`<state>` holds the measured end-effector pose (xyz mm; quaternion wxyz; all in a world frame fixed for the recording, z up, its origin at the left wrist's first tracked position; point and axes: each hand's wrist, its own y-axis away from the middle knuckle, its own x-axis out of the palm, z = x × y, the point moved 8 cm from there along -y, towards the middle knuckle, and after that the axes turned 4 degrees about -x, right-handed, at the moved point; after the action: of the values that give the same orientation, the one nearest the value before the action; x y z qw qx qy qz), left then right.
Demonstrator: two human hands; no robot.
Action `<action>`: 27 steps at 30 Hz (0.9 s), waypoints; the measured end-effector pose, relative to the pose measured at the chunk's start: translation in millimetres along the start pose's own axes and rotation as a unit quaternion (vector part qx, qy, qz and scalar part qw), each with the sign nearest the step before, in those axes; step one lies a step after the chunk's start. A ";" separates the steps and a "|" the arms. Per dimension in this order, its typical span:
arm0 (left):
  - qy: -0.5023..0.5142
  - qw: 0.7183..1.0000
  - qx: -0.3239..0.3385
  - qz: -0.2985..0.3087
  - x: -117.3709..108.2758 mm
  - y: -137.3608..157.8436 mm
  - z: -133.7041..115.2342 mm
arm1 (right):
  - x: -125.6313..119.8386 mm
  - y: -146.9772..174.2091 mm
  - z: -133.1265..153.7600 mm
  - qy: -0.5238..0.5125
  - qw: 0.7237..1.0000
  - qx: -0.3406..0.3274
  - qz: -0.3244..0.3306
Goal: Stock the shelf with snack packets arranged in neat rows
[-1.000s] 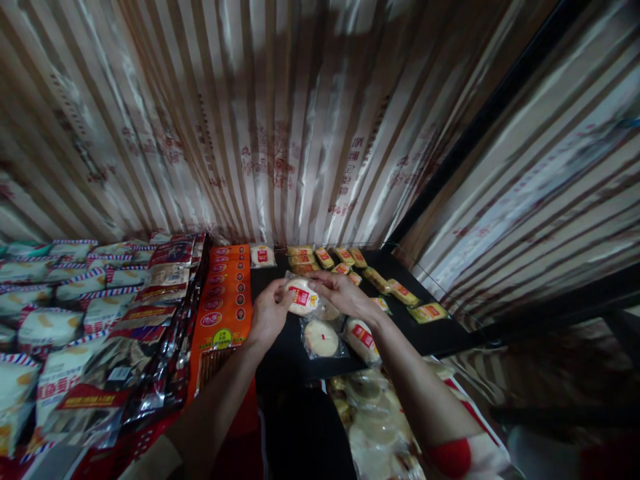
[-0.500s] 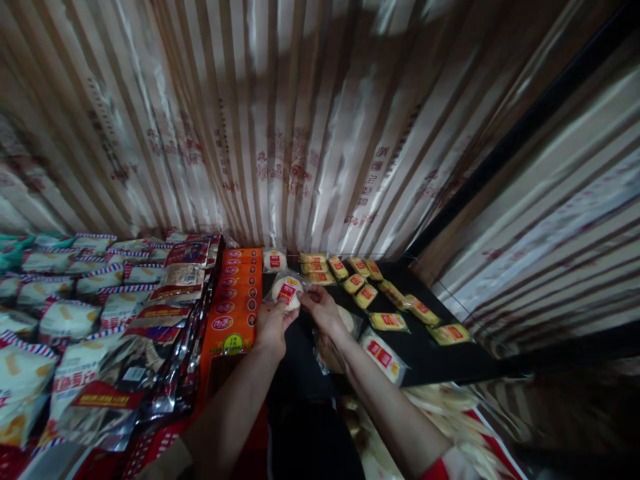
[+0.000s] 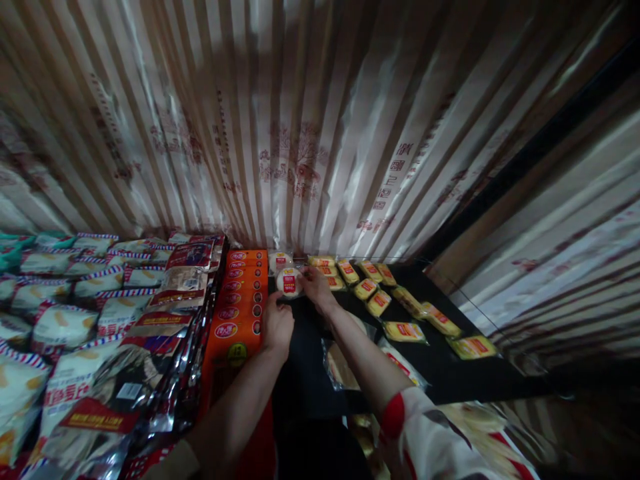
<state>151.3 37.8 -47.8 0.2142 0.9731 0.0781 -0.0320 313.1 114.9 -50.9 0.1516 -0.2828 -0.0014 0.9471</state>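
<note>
A round white pastry in a clear wrapper with a red label [image 3: 289, 284] lies at the back of the black table, in front of a similar wrapped pastry [image 3: 280, 260]. My right hand [image 3: 317, 291] pinches the wrapper at its right edge. My left hand [image 3: 278, 324] is at its lower left edge, thumb and curled fingers on the wrapper; the exact grip is hard to see in the dim light. Under my right forearm, partly hidden, are a larger flat clear packet [image 3: 341, 365] and a white packet with a red label [image 3: 400, 360].
Several small yellow wrapped cakes [image 3: 379, 302] are spread over the black table [image 3: 450, 380] at right. Orange packs [image 3: 241, 287] overlap in a row at left, beside dark red foil pouches [image 3: 165, 320] and white snack bags [image 3: 65, 327]. A pleated printed curtain [image 3: 300, 160] hangs behind.
Both hands have reached farther back, and the wrapped pastry has gone from being held up to lying by the rear one. My left hand has dropped to its lower edge.
</note>
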 end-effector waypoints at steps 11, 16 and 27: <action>-0.054 0.995 0.071 0.040 17.1 -34.4 -3.0 | 9.5 -12.7 14.8 0.111 0.993 0.026 0.003; -0.076 0.993 0.078 0.048 20.6 -45.7 -0.6 | 12.7 -14.3 16.5 0.141 0.990 0.030 0.012; -0.086 0.990 0.090 0.064 25.7 -51.8 -5.6 | 13.9 -15.8 17.3 0.183 0.982 0.042 0.012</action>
<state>168.2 90.2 -66.5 0.1328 0.9852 -0.0061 -0.1086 297.3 135.4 -42.4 0.1496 -0.4450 0.0699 0.8802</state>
